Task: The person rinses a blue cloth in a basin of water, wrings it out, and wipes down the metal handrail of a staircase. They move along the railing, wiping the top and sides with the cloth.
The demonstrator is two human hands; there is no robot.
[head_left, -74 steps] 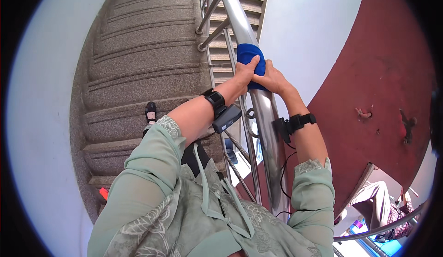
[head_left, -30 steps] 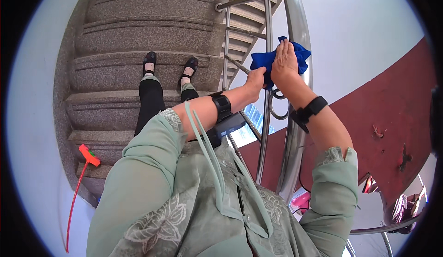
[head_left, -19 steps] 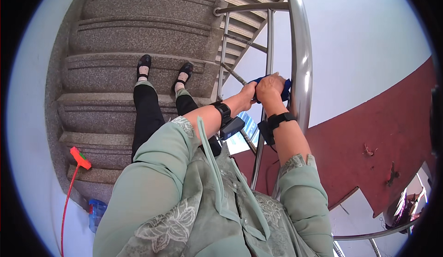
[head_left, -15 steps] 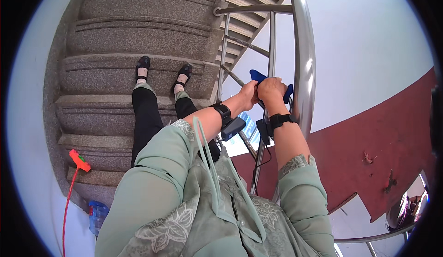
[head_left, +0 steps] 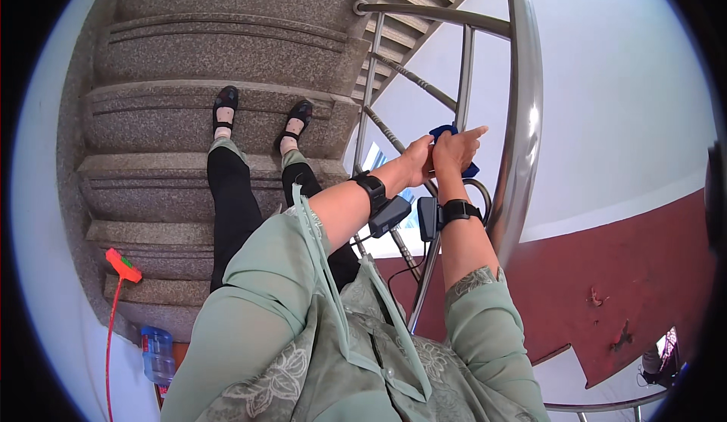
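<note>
A blue cloth (head_left: 471, 171) is bunched around an upright bar of the metal stair railing (head_left: 522, 119), with its ends showing above and below my right hand. My right hand (head_left: 457, 152) presses it against the bar, some fingertips sticking out to the right. Close on its left, my left hand (head_left: 419, 161) is curled at the same bar and cloth; most of its fingers are hidden. Both wrists wear black straps with small dark boxes.
Speckled stone steps (head_left: 219, 55) run up the left side, and my feet stand on one. A red-handled brush (head_left: 123, 265) leans by the left wall, near a clear blue water jug (head_left: 157, 354). Beyond the railing, a red-and-white curved wall (head_left: 636, 248) drops away.
My right hand has turned, its fingertips now pointing out to the right. Less of the blue cloth shows above the hands. The view has shifted slightly, with the railing farther right.
</note>
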